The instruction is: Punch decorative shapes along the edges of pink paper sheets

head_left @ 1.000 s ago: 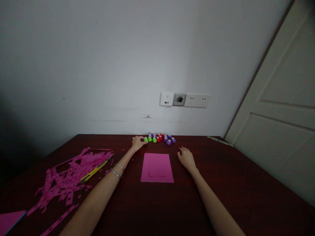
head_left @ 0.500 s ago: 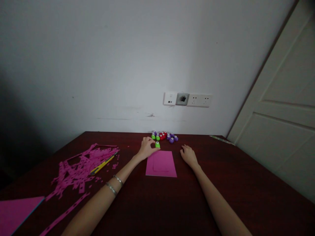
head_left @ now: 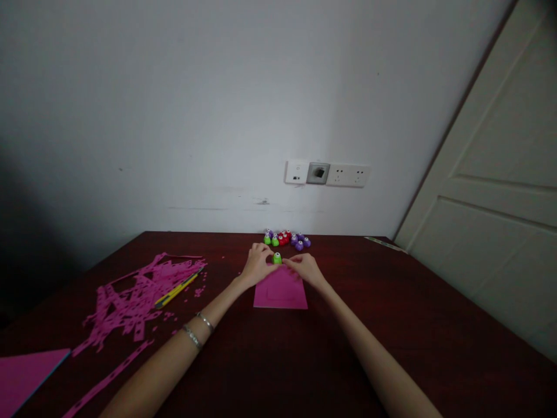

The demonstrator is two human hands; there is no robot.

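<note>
A small green paper punch (head_left: 277,258) with a white round top stands at the far edge of a pink sheet of paper (head_left: 278,295). My left hand (head_left: 257,264) grips the punch between thumb and fingers from its left side. From the right, my right hand (head_left: 304,268) reaches over the far right corner of the sheet, its thumb and fingertips pinched on the paper's far edge close beside the punch. A smaller rectangle shows on the sheet's face. Exactly how the paper edge meets the punch is hidden.
Several green, red and purple punches (head_left: 299,245) stand near the wall. At left lie a heap of punched pink strips (head_left: 130,299), a yellow cutter knife (head_left: 178,290) and pink scraps. More pink paper (head_left: 26,377) lies at the near left. A thin strip (head_left: 385,244) lies at the far right.
My right hand has moved left from the bare table to the sheet's far edge and closed its fingertips there. My left hand still holds the green punch. The view has shifted slightly.
</note>
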